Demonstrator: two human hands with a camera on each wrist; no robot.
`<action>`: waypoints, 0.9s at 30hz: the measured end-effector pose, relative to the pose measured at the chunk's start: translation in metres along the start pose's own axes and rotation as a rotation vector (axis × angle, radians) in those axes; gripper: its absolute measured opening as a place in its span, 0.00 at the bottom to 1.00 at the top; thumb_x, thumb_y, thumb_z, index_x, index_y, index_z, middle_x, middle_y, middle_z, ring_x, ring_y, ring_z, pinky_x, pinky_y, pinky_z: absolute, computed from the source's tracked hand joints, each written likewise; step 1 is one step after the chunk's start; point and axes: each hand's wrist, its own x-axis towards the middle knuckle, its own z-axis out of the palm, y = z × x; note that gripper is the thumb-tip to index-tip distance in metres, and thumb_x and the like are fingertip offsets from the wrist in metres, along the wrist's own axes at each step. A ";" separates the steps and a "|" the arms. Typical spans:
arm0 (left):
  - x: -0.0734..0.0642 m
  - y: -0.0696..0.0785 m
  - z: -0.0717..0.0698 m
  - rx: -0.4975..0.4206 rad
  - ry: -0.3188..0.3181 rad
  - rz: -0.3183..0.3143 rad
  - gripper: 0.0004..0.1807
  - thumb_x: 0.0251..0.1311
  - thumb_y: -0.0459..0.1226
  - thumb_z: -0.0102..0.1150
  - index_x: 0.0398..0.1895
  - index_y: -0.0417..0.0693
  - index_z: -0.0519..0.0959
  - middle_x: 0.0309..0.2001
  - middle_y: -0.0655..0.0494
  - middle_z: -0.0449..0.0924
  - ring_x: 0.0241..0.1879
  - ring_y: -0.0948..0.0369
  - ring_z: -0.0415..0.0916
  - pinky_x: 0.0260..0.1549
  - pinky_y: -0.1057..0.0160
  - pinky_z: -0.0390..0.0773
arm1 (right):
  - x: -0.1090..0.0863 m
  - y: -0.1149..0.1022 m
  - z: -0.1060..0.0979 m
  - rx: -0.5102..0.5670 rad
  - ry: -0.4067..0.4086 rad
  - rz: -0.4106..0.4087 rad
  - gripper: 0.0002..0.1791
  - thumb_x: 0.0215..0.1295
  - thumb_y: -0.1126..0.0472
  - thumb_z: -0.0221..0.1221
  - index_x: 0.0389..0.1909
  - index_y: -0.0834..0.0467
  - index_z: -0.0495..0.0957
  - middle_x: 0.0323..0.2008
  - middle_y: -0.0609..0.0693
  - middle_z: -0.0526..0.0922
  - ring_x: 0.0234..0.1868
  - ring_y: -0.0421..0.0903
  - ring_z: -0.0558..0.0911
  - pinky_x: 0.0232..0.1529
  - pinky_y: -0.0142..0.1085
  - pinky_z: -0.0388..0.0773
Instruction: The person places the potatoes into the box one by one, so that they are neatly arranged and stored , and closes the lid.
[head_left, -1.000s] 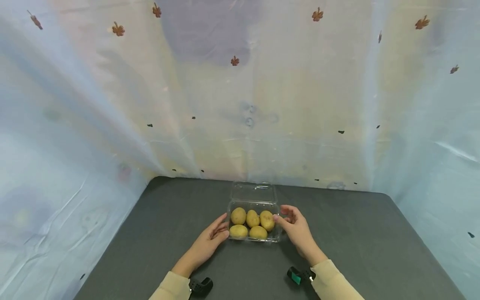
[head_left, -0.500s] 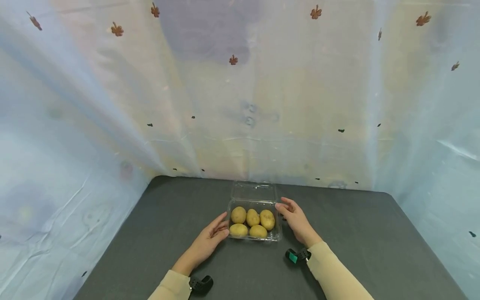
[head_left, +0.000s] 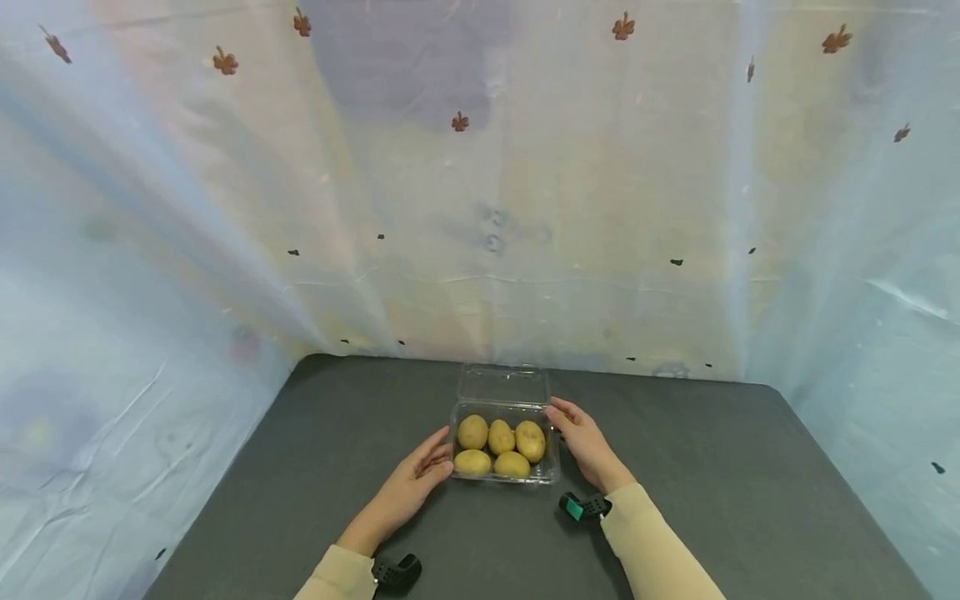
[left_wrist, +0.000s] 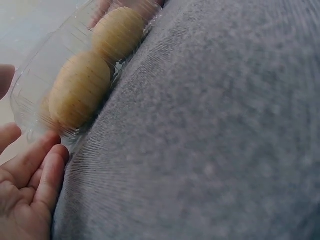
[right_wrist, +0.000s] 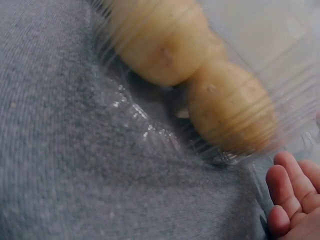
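Observation:
A clear plastic clamshell box (head_left: 553, 472) sits on the table with its lid (head_left: 504, 385) swung back. Several yellow potatoes (head_left: 472, 432) lie inside in two rows, with room at the front right corner. My left hand (head_left: 408, 485) is at the box's left side, fingers relaxed and fingertips right at the wall; the left wrist view shows its fingers (left_wrist: 50, 172) beside the box. On the other side, my right hand (head_left: 588, 446) has its thumb at the rear right rim. Its loosely bent fingers (right_wrist: 281, 182) lie outside the wall in the right wrist view.
The dark grey table (head_left: 697, 483) has rounded far corners. Behind and beside it hangs a pale patterned sheet (head_left: 585, 208). Black straps (head_left: 397, 572) sit at both wrists, below beige sleeves (head_left: 656, 533).
My right hand has slid back along the box's right side, its thumb going from over a potato to the rear rim. The left hand and potatoes keep their places; the view shifts slightly.

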 end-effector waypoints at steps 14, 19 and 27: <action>0.020 0.009 -0.008 0.036 0.012 -0.073 0.37 0.72 0.50 0.49 0.77 0.56 0.47 0.69 0.50 0.63 0.66 0.50 0.63 0.63 0.43 0.62 | -0.001 -0.002 -0.002 -0.003 0.003 0.004 0.35 0.69 0.39 0.53 0.71 0.51 0.62 0.61 0.52 0.74 0.63 0.52 0.68 0.65 0.55 0.60; 0.039 0.008 -0.012 0.037 0.035 -0.105 0.37 0.69 0.55 0.51 0.76 0.56 0.53 0.69 0.49 0.63 0.65 0.49 0.63 0.62 0.42 0.62 | -0.002 -0.001 -0.001 -0.018 0.009 -0.008 0.35 0.69 0.39 0.53 0.72 0.51 0.62 0.60 0.52 0.74 0.62 0.53 0.69 0.64 0.56 0.62; 0.068 -0.002 -0.012 -0.205 0.023 -0.082 0.32 0.73 0.47 0.49 0.76 0.52 0.54 0.71 0.54 0.60 0.71 0.55 0.53 0.68 0.48 0.55 | -0.002 0.000 0.001 -0.022 0.023 -0.012 0.34 0.69 0.39 0.53 0.71 0.48 0.62 0.58 0.48 0.76 0.61 0.50 0.70 0.64 0.55 0.62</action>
